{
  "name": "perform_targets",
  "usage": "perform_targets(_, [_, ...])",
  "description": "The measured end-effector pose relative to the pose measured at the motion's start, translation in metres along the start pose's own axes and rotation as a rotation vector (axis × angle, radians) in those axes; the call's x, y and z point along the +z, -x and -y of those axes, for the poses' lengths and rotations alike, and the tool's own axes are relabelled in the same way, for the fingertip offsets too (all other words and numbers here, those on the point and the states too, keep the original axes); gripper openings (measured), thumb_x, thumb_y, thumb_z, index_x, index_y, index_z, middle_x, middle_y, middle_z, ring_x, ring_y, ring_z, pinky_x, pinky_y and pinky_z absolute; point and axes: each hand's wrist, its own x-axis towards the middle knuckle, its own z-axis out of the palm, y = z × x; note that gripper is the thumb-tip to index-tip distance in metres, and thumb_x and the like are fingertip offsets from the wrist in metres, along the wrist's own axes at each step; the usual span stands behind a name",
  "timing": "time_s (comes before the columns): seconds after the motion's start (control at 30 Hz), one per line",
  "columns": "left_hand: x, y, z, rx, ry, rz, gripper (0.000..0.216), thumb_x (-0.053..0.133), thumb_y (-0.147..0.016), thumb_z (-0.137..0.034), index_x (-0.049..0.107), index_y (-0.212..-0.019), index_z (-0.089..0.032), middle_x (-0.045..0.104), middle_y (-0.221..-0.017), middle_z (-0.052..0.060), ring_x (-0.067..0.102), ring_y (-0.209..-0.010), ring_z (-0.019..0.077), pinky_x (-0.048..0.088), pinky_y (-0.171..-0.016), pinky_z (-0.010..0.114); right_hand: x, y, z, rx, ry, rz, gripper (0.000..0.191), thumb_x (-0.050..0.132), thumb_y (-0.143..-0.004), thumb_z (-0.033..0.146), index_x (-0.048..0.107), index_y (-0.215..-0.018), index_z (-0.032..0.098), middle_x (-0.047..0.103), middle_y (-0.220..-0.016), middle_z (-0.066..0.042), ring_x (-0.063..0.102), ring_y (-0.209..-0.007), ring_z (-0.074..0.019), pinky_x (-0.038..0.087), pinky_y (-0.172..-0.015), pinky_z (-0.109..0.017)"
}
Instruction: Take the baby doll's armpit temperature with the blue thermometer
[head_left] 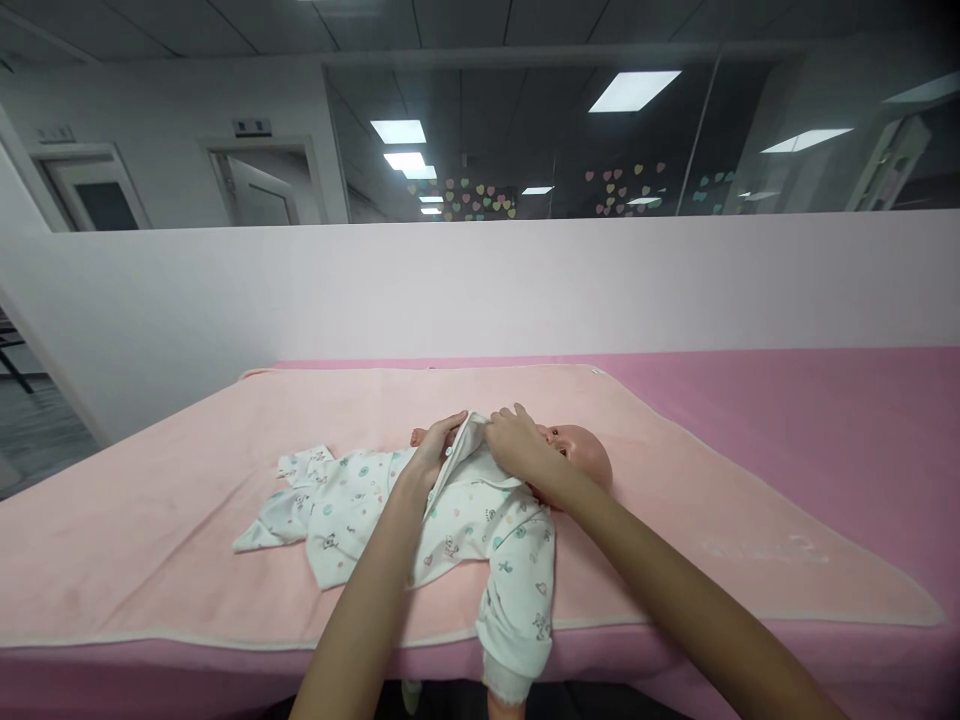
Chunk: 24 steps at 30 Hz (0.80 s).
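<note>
A baby doll [581,452] lies on its back on a light pink blanket [187,470], head to the right. It wears a white printed romper [480,520]; one sleeve hangs over the front edge. My left hand [435,448] pinches the romper's front flap near the doll's chest. My right hand [514,440] grips the same flap from the other side, close to the doll's neck. The doll's far hand shows just behind my left hand.
The blanket covers a darker pink table [825,430] that runs off to the right. A pale partition wall [480,290] stands right behind it, with glass panes above. Doors [255,185] show at the far left.
</note>
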Motion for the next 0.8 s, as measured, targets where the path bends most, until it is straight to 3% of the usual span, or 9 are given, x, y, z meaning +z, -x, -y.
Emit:
perform_targets(0.1, [-0.001,-0.002,0.000,0.024,-0.008,-0.022,0.032,0.056,-0.073,-0.046,0.054,-0.065,-0.015,0.049,-0.046,-0.001,0.051,-0.046,0.0119,0.043,-0.049,0.024,-0.025,0.029,-0.012,0.068,-0.105,-0.165,0.025,0.038,-0.080,0.007,0.059,-0.071,0.016,0.062,-0.077,-0.010,0.054,-0.075,-0.0210,0.033,-0.074,-0.033])
perform_targets(0.2, [0.003,-0.001,0.001,0.072,-0.064,-0.038,0.028,0.057,-0.071,-0.043,0.056,-0.069,-0.015,0.046,-0.046,-0.003,0.045,-0.043,0.0092,0.038,-0.046,0.021,-0.051,0.057,-0.029,0.254,-0.441,-0.429,0.031,0.029,-0.089,0.018,0.056,-0.073,0.018,0.061,-0.074,-0.008,0.054,-0.068,-0.0188,0.035,-0.066,-0.030])
perform_targets(0.3, [0.014,0.006,0.003,0.190,-0.305,0.086,0.031,0.066,-0.064,-0.037,0.061,-0.085,-0.015,0.040,-0.046,-0.007,0.035,-0.042,0.0059,0.027,-0.042,0.018,-0.071,0.071,-0.038,0.325,-0.799,-0.621,0.035,0.025,-0.092,0.033,0.054,-0.077,0.021,0.062,-0.078,-0.004,0.056,-0.072,-0.0167,0.038,-0.066,-0.027])
perform_targets(0.43, [0.025,0.016,0.007,0.335,-0.653,0.312,0.042,0.064,-0.067,-0.040,0.063,-0.101,-0.015,0.030,-0.044,-0.008,0.024,-0.043,0.0051,0.017,-0.043,0.020,-0.084,0.073,-0.034,0.188,-0.997,-0.590,0.035,0.029,-0.091,0.039,0.053,-0.076,0.020,0.061,-0.077,-0.002,0.057,-0.078,-0.0157,0.040,-0.071,-0.026])
perform_targets(0.6, [0.026,0.018,0.011,0.368,-0.689,0.335,0.036,0.060,-0.071,-0.043,0.068,-0.085,-0.011,0.031,-0.047,-0.006,0.025,-0.047,0.0058,0.016,-0.045,0.021,-0.089,0.079,-0.026,0.184,-1.026,-0.527,0.033,0.030,-0.092,0.037,0.054,-0.079,0.019,0.061,-0.080,-0.002,0.056,-0.079,-0.0146,0.040,-0.071,-0.025])
perform_targets(0.7, [0.025,0.017,0.011,0.386,-0.658,0.294,0.035,0.063,-0.067,-0.043,0.066,-0.084,-0.012,0.034,-0.048,-0.006,0.029,-0.047,0.0061,0.020,-0.045,0.020,-0.074,0.100,-0.023,0.221,-1.039,-0.479,0.031,0.032,-0.091,0.037,0.056,-0.080,0.020,0.061,-0.082,-0.002,0.056,-0.079,-0.0150,0.040,-0.071,-0.025])
perform_targets(0.8, [0.025,0.016,0.009,0.407,-0.645,0.247,0.035,0.066,-0.064,-0.043,0.065,-0.082,-0.013,0.047,-0.057,-0.003,0.036,-0.050,0.0068,0.026,-0.046,0.019,-0.036,0.138,-0.021,0.340,-1.089,-0.435,0.032,0.032,-0.090,0.040,0.057,-0.087,0.021,0.062,-0.087,-0.002,0.057,-0.083,-0.0165,0.042,-0.073,-0.025])
